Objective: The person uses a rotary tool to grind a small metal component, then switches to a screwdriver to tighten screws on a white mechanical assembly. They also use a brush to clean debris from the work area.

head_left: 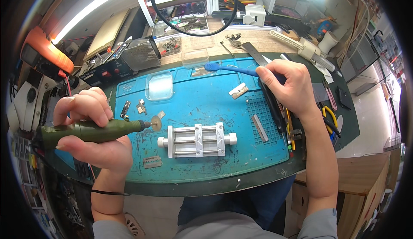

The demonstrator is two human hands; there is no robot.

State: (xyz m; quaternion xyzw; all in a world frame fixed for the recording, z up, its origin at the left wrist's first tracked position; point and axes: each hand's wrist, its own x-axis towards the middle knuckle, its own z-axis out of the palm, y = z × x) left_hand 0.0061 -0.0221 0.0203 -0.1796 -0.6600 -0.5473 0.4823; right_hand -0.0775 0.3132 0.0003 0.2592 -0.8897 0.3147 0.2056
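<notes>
Near edge of the table [258, 179]: the blue mat [180, 110] lies on top, running close along this edge. A small rectangular metal plate [152, 161] lies flat toward the mat's near left corner.

Just beyond, about midway between the mat's left and right edges, sits a silver vise [198, 141], lying flat, with round knobs at both ends. Neither hand touches it.

Over the mat's left edge, the left hand [105, 154] is closed round the body of a green rotary tool [117, 128], fingers above and thumb below. Its cutting disc [156, 123] is near the vise's left end; height above the mat cannot be determined.

Toward the mat's right edge, a narrow metal strip [260, 128] rests on the printed grid. Yellow-handled pliers [330, 117] lie off the mat, near the table's right edge.

Farther back, over the mat's far right corner, the right hand [291, 83] has thumb and forefinger pinched together on the handle of a blue toothbrush [235, 69], bristle end pointing left. A clear plastic box [159, 86] stands near the mat's far left corner.
</notes>
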